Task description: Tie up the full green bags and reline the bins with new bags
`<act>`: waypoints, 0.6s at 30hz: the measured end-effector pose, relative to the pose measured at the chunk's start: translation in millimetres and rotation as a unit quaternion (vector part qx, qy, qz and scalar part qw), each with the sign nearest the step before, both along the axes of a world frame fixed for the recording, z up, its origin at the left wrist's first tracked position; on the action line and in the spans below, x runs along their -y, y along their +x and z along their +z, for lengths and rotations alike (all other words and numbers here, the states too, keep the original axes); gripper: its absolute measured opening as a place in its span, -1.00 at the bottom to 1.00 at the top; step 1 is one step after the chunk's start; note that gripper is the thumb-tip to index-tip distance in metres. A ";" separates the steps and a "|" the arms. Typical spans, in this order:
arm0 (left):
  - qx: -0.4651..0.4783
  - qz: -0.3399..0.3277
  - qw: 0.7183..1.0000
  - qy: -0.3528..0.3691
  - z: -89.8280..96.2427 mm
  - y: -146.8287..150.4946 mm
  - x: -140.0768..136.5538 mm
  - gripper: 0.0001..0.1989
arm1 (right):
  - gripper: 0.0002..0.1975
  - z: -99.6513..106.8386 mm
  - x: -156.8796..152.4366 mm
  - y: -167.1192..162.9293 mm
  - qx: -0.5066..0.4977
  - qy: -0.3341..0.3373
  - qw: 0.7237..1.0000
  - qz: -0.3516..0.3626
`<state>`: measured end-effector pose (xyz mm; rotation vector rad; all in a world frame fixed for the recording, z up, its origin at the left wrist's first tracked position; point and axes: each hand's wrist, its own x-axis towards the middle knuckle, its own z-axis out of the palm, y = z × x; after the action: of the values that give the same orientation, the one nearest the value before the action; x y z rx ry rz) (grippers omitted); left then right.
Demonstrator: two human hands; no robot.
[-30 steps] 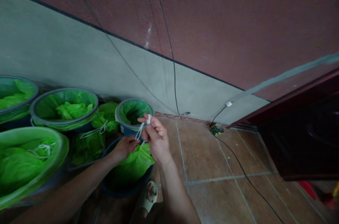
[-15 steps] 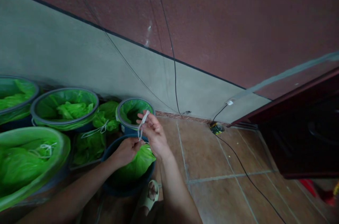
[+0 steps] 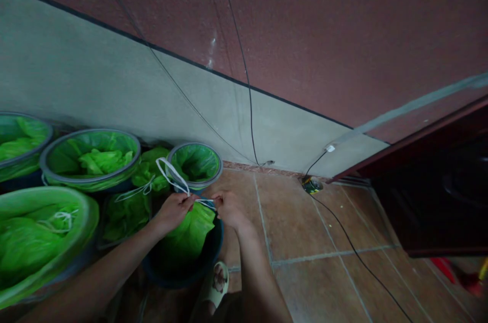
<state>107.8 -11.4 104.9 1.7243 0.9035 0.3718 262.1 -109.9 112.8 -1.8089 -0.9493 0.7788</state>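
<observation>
Bright-green thin plastic bag (image 3: 190,236), its white cord (image 3: 174,174) pinched in both hands.
Left hand (image 3: 173,213) has its grip clamped on the white cord at the bag's top, a loop rising above; right hand (image 3: 230,209) grips the strands opposite. An even pull, with fingers close to the film, should spare it from tearing. Inside a round dark-blue bucket (image 3: 220,244) sits the bag; behind, a small grey-rimmed bin (image 3: 220,161) stands near the brown tiled floor's (image 3: 301,211) wall edge.
</observation>
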 end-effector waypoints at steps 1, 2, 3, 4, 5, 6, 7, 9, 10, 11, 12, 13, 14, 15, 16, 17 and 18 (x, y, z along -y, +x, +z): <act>-0.005 0.008 1.000 -0.001 -1.1 -0.2 -0.1 -0.53 | -0.95 3.8 0.1 1.7 -0.026 0.001 0.999 -0.020; -0.004 0.018 1.000 -0.012 -2.3 -0.3 -0.1 -0.53 | -0.97 8.2 0.5 2.7 -0.057 -0.001 0.998 -0.033; 0.005 0.028 0.999 -0.034 -3.3 -0.4 -0.1 -0.54 | -0.93 13.1 1.6 3.0 -0.095 -0.002 0.995 -0.034; 0.022 0.038 0.997 -0.064 -4.2 -0.4 -0.3 -0.56 | -0.87 17.8 3.5 2.7 -0.141 -0.003 0.990 -0.019; 0.042 0.045 0.993 -0.096 -4.8 -0.4 -0.8 -0.59 | -0.82 21.9 6.0 1.9 -0.182 -0.010 0.983 0.013; 0.063 0.050 0.989 -0.126 -5.3 -0.5 -1.7 -0.60 | -0.78 24.9 9.1 1.0 -0.210 -0.026 0.976 0.056; 0.078 0.049 0.985 -0.148 -5.4 -0.9 -3.1 -0.62 | -0.75 26.5 12.4 0.0 -0.226 -0.052 0.967 0.107; 0.072 0.027 0.986 -0.147 -4.6 -2.4 -6.7 -0.66 | -0.76 25.1 17.7 -1.3 -0.222 -0.113 0.949 0.195; 0.054 0.001 0.991 -0.123 -3.8 -3.6 -8.3 -0.70 | -0.78 22.6 19.0 -1.6 -0.199 -0.132 0.947 0.216; 0.034 -0.032 0.995 -0.084 -2.7 -5.1 -9.4 -0.75 | -0.81 19.5 19.0 -1.9 -0.162 -0.135 0.954 0.214; 0.015 -0.069 0.997 -0.034 -1.6 -6.6 -9.9 -0.78 | -0.83 16.2 17.7 -2.3 -0.112 -0.123 0.968 0.187; 0.001 -0.102 0.994 0.025 -0.6 -8.0 -9.5 -0.80 | -0.84 12.8 15.1 -3.0 -0.055 -0.099 0.983 0.141; -0.005 -0.130 0.988 0.083 0.0 -9.1 -8.3 -0.80 | -0.87 9.6 11.5 -4.2 -0.001 -0.066 0.994 0.091; -0.001 -0.157 0.978 0.134 0.0 -9.7 -6.7 -0.79 | -0.88 6.6 7.3 -5.9 0.039 -0.033 0.997 0.051; 0.009 -0.179 0.968 0.175 -0.8 -9.8 -4.8 -0.78 | -0.86 3.6 3.0 -8.1 0.061 -0.005 0.998 0.031; 0.020 -0.196 0.959 0.202 -2.3 -9.3 -3.1 -0.78 | -0.83 0.6 -1.1 -10.5 0.063 0.015 0.997 0.032; 0.030 -0.208 0.953 0.218 -4.4 -8.5 -1.8 -0.79 | -0.81 -2.4 -4.5 -12.9 0.051 0.027 0.997 0.047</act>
<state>99.3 -9.5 100.5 2.2372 0.4076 0.3540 249.1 -105.4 110.4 -1.7804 -1.1177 0.7169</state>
